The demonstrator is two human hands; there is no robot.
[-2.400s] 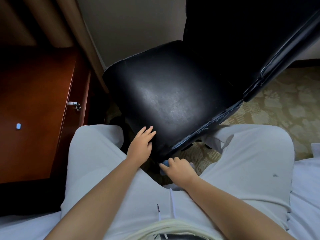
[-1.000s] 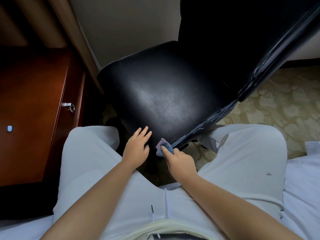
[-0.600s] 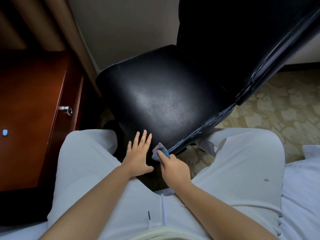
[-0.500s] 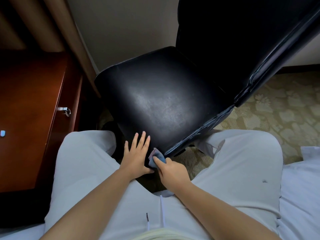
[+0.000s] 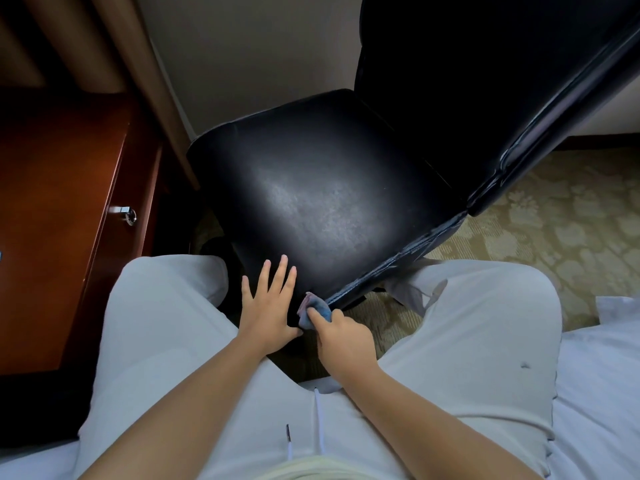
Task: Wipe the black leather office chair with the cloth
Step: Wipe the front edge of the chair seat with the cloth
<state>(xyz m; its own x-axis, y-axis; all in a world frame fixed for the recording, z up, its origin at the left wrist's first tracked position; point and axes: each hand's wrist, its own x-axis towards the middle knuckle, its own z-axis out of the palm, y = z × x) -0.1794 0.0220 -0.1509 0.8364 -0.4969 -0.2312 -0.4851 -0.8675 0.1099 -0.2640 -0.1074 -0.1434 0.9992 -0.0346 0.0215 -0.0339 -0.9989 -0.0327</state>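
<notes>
The black leather office chair [image 5: 318,199] stands right in front of my knees, its seat facing up and its tall backrest rising at the upper right. My left hand [image 5: 270,303] lies flat with fingers spread on the seat's near corner. My right hand [image 5: 343,337] pinches a small blue cloth [image 5: 313,308] and presses it against the seat's near corner edge, just right of my left hand. Most of the cloth is hidden under my fingers.
A reddish wooden cabinet [image 5: 52,220] with a metal drawer knob [image 5: 126,213] stands close on the left. Patterned beige carpet [image 5: 554,230] lies to the right. I sit on a white-sheeted bed [image 5: 602,393], my legs in light trousers on either side of the chair's corner.
My right hand brought the cloth up from under the seat edge onto the near corner and slid it left. My left hand flattened and spread its fingers on the seat.
</notes>
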